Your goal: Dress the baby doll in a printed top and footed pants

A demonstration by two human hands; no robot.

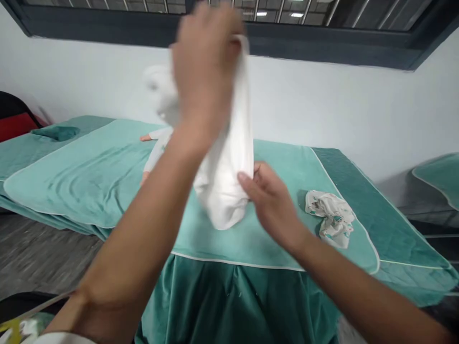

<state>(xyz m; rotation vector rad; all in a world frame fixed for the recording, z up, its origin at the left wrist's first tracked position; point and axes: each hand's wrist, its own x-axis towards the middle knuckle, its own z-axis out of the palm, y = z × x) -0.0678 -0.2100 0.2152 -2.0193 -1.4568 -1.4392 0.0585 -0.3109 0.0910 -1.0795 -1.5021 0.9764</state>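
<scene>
A white cloth (229, 191) hangs in front of me above the bed, possibly a small garment, though its folds hide its shape. My left hand (208, 62) is raised high, blurred by motion, with its fingers closed around the cloth's upper part. Lower down, my right hand (268, 196) pinches the cloth's right edge between thumb and fingers. Behind my left forearm lies a doll-like figure (156, 155), of which only small limbs and white patterned clothing show; the rest is hidden. To the right of my hands, a crumpled white cloth with a green print (332, 217) rests on the bed.
A light green mat (89, 167) with white piping covers the bed, over a darker green cover (236, 296). A green pillow (439, 177) is at the far right. Behind the bed stand a white wall (304, 100) and a dark-framed barred window (322, 40).
</scene>
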